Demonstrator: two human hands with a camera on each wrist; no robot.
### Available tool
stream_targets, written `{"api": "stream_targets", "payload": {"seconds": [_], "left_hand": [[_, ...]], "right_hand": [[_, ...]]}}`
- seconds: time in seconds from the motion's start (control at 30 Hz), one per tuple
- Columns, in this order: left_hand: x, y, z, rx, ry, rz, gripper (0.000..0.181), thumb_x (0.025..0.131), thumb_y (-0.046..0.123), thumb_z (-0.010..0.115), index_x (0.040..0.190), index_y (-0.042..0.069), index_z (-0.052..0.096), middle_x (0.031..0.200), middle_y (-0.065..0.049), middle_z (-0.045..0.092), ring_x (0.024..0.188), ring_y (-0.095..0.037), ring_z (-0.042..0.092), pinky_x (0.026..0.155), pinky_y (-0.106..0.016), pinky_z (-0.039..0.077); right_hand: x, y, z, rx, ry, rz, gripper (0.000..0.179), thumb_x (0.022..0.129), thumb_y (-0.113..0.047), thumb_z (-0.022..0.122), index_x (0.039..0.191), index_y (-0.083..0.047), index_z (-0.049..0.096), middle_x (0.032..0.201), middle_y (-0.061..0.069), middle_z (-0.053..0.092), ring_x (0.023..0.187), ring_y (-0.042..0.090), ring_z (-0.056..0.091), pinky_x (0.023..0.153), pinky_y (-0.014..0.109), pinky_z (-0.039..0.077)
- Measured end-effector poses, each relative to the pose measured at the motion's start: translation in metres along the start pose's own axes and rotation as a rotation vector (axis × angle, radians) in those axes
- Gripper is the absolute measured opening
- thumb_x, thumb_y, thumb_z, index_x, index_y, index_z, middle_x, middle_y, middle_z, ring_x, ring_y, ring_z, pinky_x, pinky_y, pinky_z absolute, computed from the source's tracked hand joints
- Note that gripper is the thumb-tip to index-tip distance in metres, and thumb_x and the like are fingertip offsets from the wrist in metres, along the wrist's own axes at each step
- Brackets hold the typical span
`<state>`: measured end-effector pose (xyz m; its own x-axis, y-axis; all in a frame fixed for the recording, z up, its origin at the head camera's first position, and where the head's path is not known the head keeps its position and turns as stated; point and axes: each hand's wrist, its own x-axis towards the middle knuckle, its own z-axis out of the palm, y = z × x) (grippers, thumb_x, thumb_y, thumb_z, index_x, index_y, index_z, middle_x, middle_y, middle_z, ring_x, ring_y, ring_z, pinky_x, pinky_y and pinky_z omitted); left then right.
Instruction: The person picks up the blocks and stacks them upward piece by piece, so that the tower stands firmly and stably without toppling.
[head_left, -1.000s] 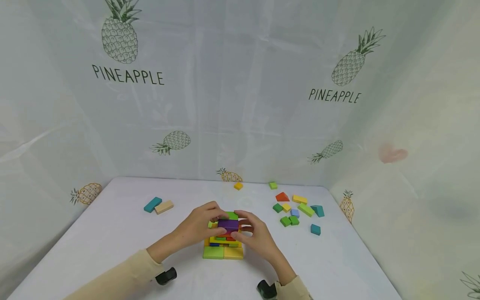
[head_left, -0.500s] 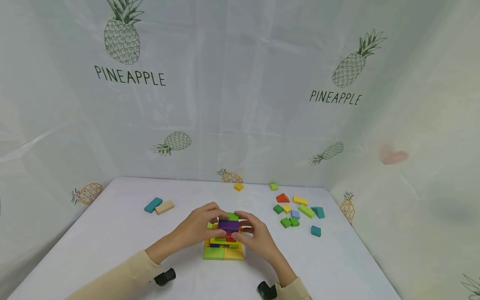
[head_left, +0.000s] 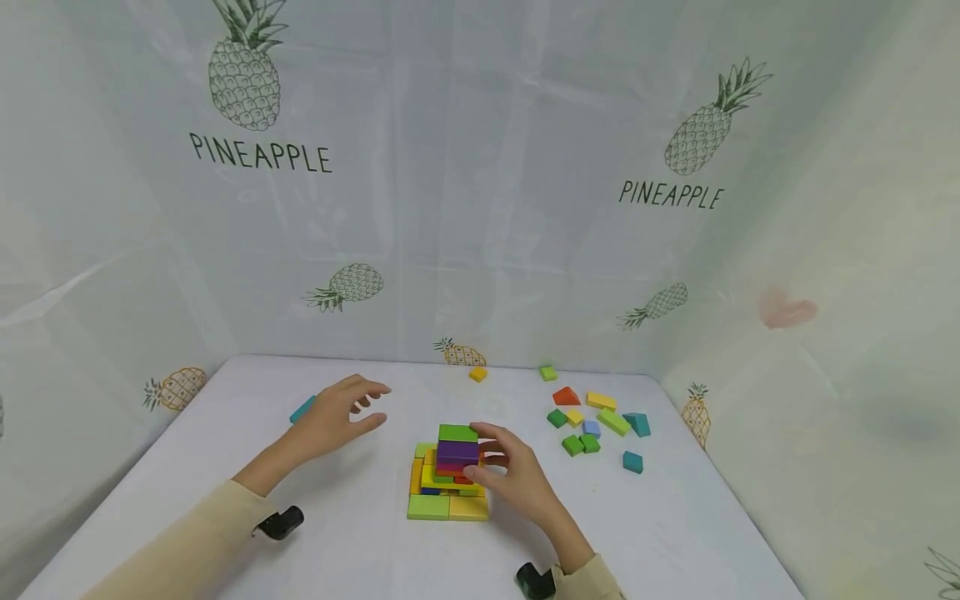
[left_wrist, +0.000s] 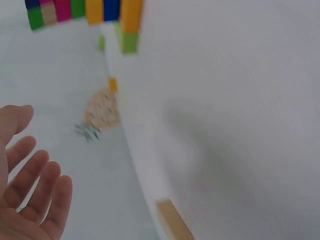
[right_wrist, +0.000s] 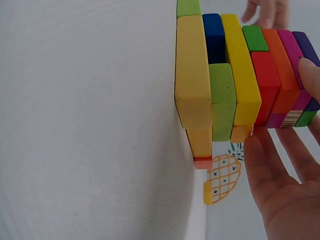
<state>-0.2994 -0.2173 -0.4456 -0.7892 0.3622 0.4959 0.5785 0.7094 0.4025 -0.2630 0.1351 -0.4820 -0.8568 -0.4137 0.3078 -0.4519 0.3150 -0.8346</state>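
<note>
A tower of colored wooden blocks (head_left: pixel 457 454) stands on the white table, wide at its base and narrower above. Purple (head_left: pixel 457 451) and green (head_left: pixel 457 432) blocks form its upper part. My right hand (head_left: pixel 517 475) holds the tower's right side, thumb in front by the purple layer, fingers behind; the right wrist view shows the stacked layers (right_wrist: pixel 242 75) beside its fingers. My left hand (head_left: pixel 330 417) hovers left of the tower with spread, relaxed fingers and holds nothing. Beneath it a teal block (head_left: pixel 302 409) is partly covered; a tan block (left_wrist: pixel 173 220) appears in the left wrist view.
Loose blocks lie to the right: a red triangle (head_left: pixel 566 396), a teal triangle (head_left: pixel 637 423), a teal block (head_left: pixel 633 462) and several green and yellow ones. An orange block (head_left: pixel 478 374) sits near the back edge, before a pineapple-print curtain (head_left: pixel 480 208).
My left hand has let go of the tower's upper blocks and moved left and away toward the teal and tan blocks. The right hand keeps its place at the tower.
</note>
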Motion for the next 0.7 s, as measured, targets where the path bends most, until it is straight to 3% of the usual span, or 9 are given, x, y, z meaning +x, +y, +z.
{"api": "stream_targets", "payload": {"seconds": [0.13, 0.3, 0.57, 0.7], "left_hand": [[-0.006, -0.032, -0.009, 0.005, -0.059, -0.1, 0.046, 0.094, 0.025, 0.084, 0.137, 0.016, 0.07, 0.118, 0.0, 0.069, 0.106, -0.023, 0.067, 0.085, -0.04, 0.06], [-0.013, -0.059, -0.018, -0.025, -0.126, -0.236, 0.049, 0.096, 0.027, 0.082, 0.141, 0.016, 0.067, 0.128, -0.009, 0.068, 0.116, -0.032, 0.064, 0.085, -0.046, 0.057], [-0.022, -0.078, -0.017, 0.083, -0.163, -0.208, 0.054, 0.091, 0.02, 0.085, 0.139, 0.006, 0.066, 0.128, -0.019, 0.069, 0.109, -0.035, 0.065, 0.092, -0.058, 0.054], [-0.023, -0.082, -0.014, 0.099, -0.166, -0.209, 0.054, 0.089, 0.017, 0.085, 0.137, 0.003, 0.066, 0.126, -0.02, 0.07, 0.105, -0.032, 0.064, 0.09, -0.055, 0.053]], "right_hand": [[0.0, 0.001, -0.001, 0.017, -0.005, 0.005, 0.064, 0.097, -0.026, 0.081, 0.153, -0.017, 0.054, 0.147, 0.002, 0.061, 0.125, 0.031, 0.064, 0.105, 0.05, 0.056], [0.0, -0.001, -0.001, 0.021, -0.007, 0.012, 0.065, 0.096, -0.025, 0.082, 0.154, -0.016, 0.054, 0.146, -0.003, 0.061, 0.126, 0.028, 0.064, 0.106, 0.049, 0.055], [-0.001, -0.004, -0.001, 0.029, -0.006, 0.017, 0.062, 0.095, -0.022, 0.082, 0.151, -0.026, 0.055, 0.146, -0.004, 0.06, 0.126, 0.03, 0.063, 0.106, 0.049, 0.055], [-0.001, -0.004, 0.0, 0.026, -0.005, 0.02, 0.063, 0.096, -0.022, 0.082, 0.153, -0.023, 0.055, 0.146, -0.004, 0.061, 0.126, 0.029, 0.063, 0.107, 0.05, 0.055]]}}
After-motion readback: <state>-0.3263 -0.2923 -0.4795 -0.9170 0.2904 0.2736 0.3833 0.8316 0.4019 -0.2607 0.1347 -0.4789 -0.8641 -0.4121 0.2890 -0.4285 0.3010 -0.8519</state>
